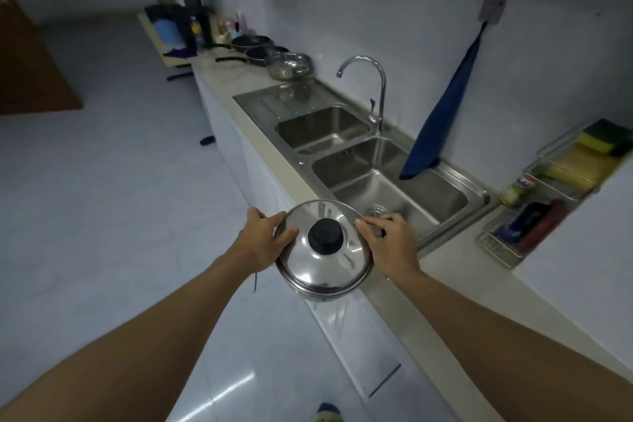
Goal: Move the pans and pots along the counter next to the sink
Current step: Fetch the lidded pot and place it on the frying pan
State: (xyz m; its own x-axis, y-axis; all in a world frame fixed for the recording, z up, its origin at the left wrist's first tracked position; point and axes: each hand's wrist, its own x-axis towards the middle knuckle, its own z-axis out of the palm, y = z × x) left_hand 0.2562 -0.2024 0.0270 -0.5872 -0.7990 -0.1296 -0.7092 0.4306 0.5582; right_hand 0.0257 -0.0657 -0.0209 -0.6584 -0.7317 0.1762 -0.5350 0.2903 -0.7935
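I hold a steel pot with a shiny lid and black knob in the air, partly over the counter's front edge beside the near sink basin. My left hand grips its left side and my right hand grips its right side. Far along the counter, past the sink, stand two dark frying pans and a steel pot without a lid.
A double steel sink with a drainboard and a curved tap fills the counter's middle. A blue towel hangs from a wall hook into the near basin. Wire racks with sponges and bottles sit at the right. Bottles and clutter stand at the far end.
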